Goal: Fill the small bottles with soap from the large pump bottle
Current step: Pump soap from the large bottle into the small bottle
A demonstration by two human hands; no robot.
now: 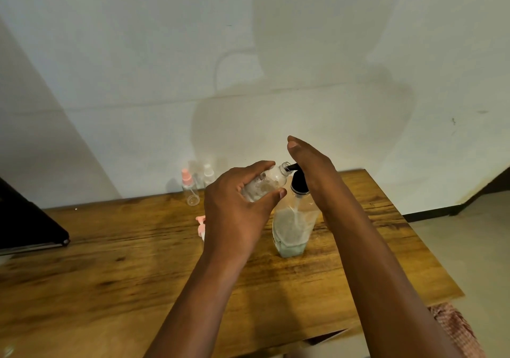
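The large clear pump bottle (293, 225) stands on the wooden table (138, 261), with a little greenish soap at its bottom and a black pump head (299, 182). My left hand (237, 208) grips a small clear bottle (266, 184), tilted so its open neck meets the black spout. My right hand (309, 162) lies flat on top of the pump head, fingers straight. A small bottle with a pink cap (190, 188) and another small clear bottle (209, 175) stand at the table's far edge. A loose pink pump cap (201, 224) lies left of my left hand.
A white wall rises right behind the table. A dark flat object (30, 219) juts in at the left edge. A checked pink cloth (455, 330) shows at the lower right, beyond the table's right edge.
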